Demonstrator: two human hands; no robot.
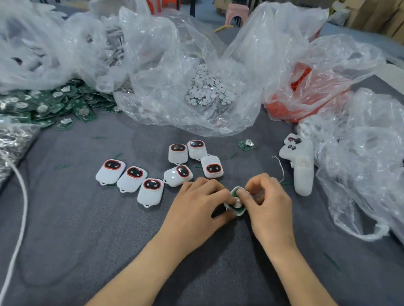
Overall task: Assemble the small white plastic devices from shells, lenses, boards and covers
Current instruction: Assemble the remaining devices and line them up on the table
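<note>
Both my hands meet over one small white shell (236,211) in the middle of the grey table. A green board with a silver button cell (237,202) sits inside it. My left hand (198,206) grips the shell from the left. My right hand (268,206) pinches it from the right, a fingertip on the board. Several finished white devices with red-ringed dark lenses (151,190) lie in two loose groups to the left and behind. A single loose green board (247,145) lies further back.
A heap of green boards (52,104) lies at the left. Clear bags hold white round covers (209,89), white shells (112,45) and orange parts (299,83). A white toy-like handle (300,167) lies right. Crumpled bags (373,157) fill the right side; a white cord (22,197) runs down the left.
</note>
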